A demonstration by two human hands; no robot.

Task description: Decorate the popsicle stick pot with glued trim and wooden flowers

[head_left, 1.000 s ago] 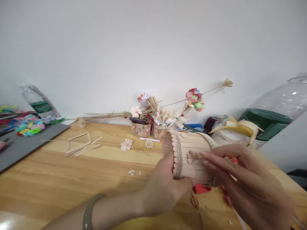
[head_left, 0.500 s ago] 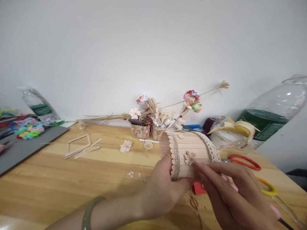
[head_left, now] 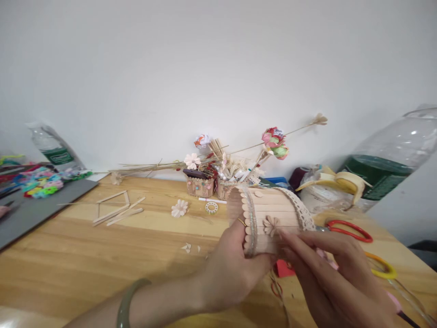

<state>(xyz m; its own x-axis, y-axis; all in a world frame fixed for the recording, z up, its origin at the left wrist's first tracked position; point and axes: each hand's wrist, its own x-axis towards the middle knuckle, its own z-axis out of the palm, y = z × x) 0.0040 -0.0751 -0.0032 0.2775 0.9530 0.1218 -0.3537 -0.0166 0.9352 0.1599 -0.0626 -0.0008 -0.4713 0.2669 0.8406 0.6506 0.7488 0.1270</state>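
Left fingers (head_left: pixel 239 234) clasped around the stick pot (head_left: pixel 273 207), right fingers (head_left: pixel 293 241) outstretched, tips at its small flower (head_left: pixel 271 225).

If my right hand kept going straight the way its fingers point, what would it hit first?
Probably the small flower on the stick cup; fingertips of the right hand sit just beside it.

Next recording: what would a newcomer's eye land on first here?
The craft-stick holder at centre, lying sideways in the left hand, while the right hand touches the small flower on its side. Behind it stand paper flowers on stems; a big plastic bottle looms at the right edge.
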